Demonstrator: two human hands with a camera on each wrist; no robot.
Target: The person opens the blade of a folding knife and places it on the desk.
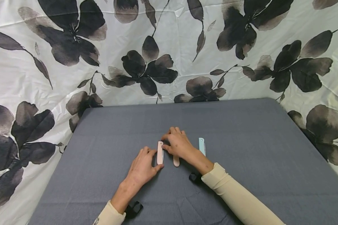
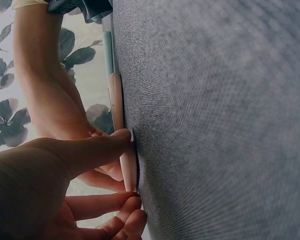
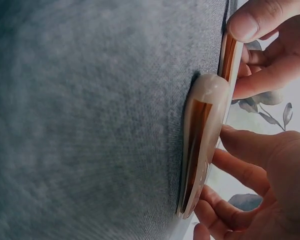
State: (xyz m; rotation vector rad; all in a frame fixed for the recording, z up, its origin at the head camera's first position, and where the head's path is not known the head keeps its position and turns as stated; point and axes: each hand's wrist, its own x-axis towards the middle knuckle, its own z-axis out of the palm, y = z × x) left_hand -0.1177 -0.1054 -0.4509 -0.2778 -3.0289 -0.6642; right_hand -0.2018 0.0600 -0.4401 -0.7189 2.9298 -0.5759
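Note:
My left hand pinches a slim pink piece that lies flat on the grey table, thumb at its near end and fingers along its left side. The left wrist view has that thumb pressing on the pink piece. My right hand lies over a second pink piece with a rounded end, its fingers curled round it and reaching beside the first. In the right wrist view this rounded pink piece is close up, with the fingers at its side.
A light blue piece of the same shape lies just right of my right wrist. Black camera straps sit on both wrists. A flower-print white cloth hangs behind and around the table.

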